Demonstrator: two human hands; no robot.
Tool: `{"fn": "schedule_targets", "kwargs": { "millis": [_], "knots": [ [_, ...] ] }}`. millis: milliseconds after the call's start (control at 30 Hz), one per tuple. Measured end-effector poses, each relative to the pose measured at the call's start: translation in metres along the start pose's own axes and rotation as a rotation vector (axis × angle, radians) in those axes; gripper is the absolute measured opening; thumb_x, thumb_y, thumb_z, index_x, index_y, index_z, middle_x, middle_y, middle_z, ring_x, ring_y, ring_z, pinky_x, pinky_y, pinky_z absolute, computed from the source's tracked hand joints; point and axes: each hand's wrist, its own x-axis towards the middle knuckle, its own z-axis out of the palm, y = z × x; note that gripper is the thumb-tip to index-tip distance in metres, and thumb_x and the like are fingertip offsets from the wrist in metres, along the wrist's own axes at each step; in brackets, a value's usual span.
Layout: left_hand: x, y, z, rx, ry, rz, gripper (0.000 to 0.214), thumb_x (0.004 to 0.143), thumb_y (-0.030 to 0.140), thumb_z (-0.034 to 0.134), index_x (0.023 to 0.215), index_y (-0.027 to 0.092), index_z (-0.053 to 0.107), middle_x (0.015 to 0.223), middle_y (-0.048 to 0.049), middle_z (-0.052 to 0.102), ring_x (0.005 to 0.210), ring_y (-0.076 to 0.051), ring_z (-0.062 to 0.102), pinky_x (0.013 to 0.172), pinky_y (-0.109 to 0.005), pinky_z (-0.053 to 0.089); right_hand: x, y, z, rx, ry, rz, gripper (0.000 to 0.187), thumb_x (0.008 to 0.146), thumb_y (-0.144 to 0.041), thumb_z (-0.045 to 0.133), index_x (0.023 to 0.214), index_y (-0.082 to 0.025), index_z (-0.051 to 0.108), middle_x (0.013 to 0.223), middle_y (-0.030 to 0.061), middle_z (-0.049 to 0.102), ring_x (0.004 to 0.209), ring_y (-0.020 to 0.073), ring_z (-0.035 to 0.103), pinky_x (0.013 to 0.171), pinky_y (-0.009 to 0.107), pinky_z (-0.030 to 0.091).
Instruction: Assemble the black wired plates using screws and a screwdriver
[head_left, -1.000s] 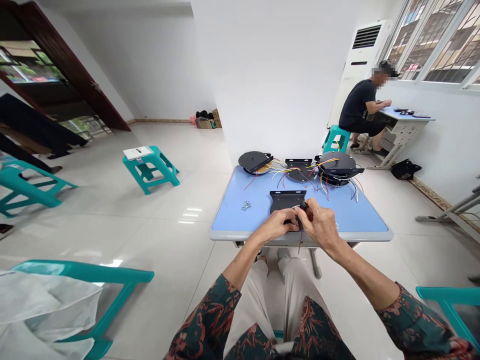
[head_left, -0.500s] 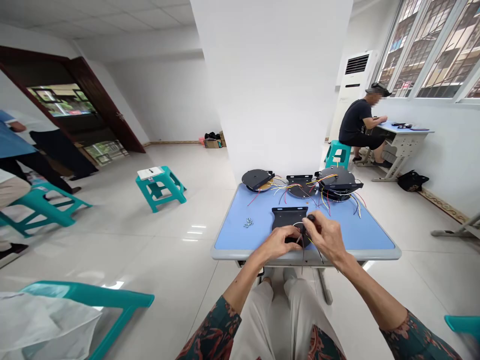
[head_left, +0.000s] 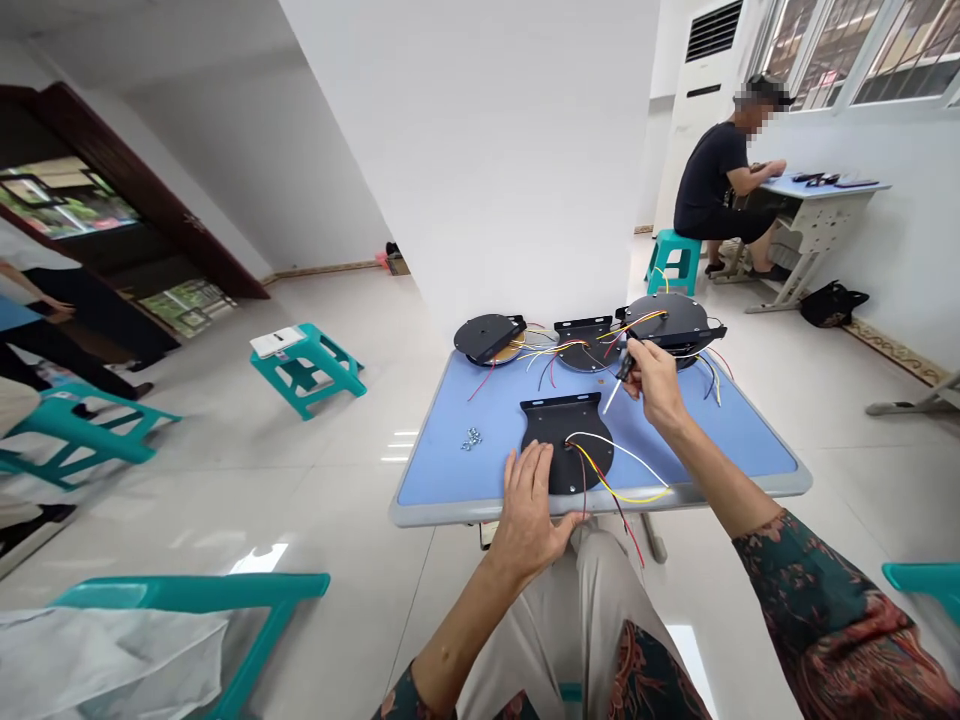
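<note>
My left hand [head_left: 531, 520] lies with its fingers stretched over the left edge of a black round metal plate [head_left: 551, 422] with a slotted flange, near the front of the blue desk. White, yellow, red and dark wires [head_left: 600, 475] come out of a hole in this plate and trail over the desk edge. To the right and above it, my right hand [head_left: 657, 388] is closed around a screwdriver [head_left: 612, 396]. Its pale shaft points down to the left, with the tip apart from the plate. A small pile of silver screws [head_left: 472, 439] lies left of the plate.
Along the desk's back stand similar black wired discs [head_left: 486, 333], a flanged plate [head_left: 583, 345] and a stacked assembly [head_left: 667, 318]. A white pillar [head_left: 517, 170] rises behind. Green stools [head_left: 307, 370] stand on the floor. A person [head_left: 716, 180] sits at another desk; people stand at left.
Both hands were together over the plate's wires. My right hand has moved up and away with the screwdriver, and my left hand has flattened on the plate's left side. The view has shifted.
</note>
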Motion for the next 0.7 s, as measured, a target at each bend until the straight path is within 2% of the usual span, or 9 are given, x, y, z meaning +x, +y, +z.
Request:
{"fn": "schedule_targets", "kwargs": {
  "millis": [100, 333, 433, 567, 700],
  "knots": [
    [0.005, 0.001, 0.002, 0.076, -0.032, 0.037, 0.102, 0.089, 0.049, 0.066, 0.16, 0.015, 0.002, 0.146, -0.0259, 0.049, 0.139, -0.041, 0.046, 0.118, -0.072, 0.025, 0.007, 0.018, 0.006, 0.003, -0.058, 0.025, 0.047, 0.075, -0.057, 0.071, 0.066, -0.024, 0.038, 0.047, -0.0098, 0.041, 0.033, 0.0058, 0.037, 0.03, 0.019, 0.022],
    [0.016, -0.012, -0.002, 0.072, -0.117, 0.11, 0.095, 0.093, 0.035, 0.062, 0.161, 0.013, -0.001, 0.145, -0.0259, 0.052, 0.14, -0.04, 0.047, 0.117, -0.068, 0.034, 0.006, 0.035, -0.011, 0.06, -0.064, 0.055, 0.044, 0.078, -0.058, 0.07, 0.071, -0.023, 0.044, 0.052, -0.007, 0.052, 0.033, 0.005, 0.038, 0.03, 0.019, 0.025],
    [0.02, -0.026, -0.009, 0.027, -0.165, 0.157, 0.091, 0.093, 0.03, 0.062, 0.161, 0.013, 0.004, 0.147, -0.0246, 0.051, 0.143, -0.038, 0.044, 0.117, -0.066, 0.036, 0.004, 0.035, -0.013, 0.059, -0.09, 0.086, 0.045, 0.076, -0.059, 0.071, 0.072, -0.022, 0.046, 0.052, -0.0064, 0.053, 0.033, 0.0049, 0.038, 0.029, 0.018, 0.024],
    [0.032, -0.052, -0.027, -0.054, -0.291, 0.211, 0.084, 0.093, 0.026, 0.062, 0.161, 0.017, 0.012, 0.151, -0.0203, 0.049, 0.146, -0.032, 0.042, 0.12, -0.061, 0.035, 0.003, 0.033, -0.011, 0.066, -0.12, 0.097, 0.044, 0.075, -0.059, 0.072, 0.072, -0.021, 0.048, 0.051, -0.0059, 0.054, 0.032, 0.0051, 0.038, 0.029, 0.018, 0.023],
    [0.05, -0.078, -0.044, -0.127, -0.439, 0.214, 0.08, 0.093, 0.025, 0.064, 0.16, 0.024, 0.021, 0.155, -0.0144, 0.047, 0.148, -0.028, 0.039, 0.121, -0.055, 0.035, 0.005, 0.031, -0.01, 0.042, -0.162, 0.141, 0.044, 0.076, -0.059, 0.069, 0.07, -0.022, 0.046, 0.053, -0.0035, 0.058, 0.036, 0.0078, 0.045, 0.032, 0.02, 0.03]
  ]
}}
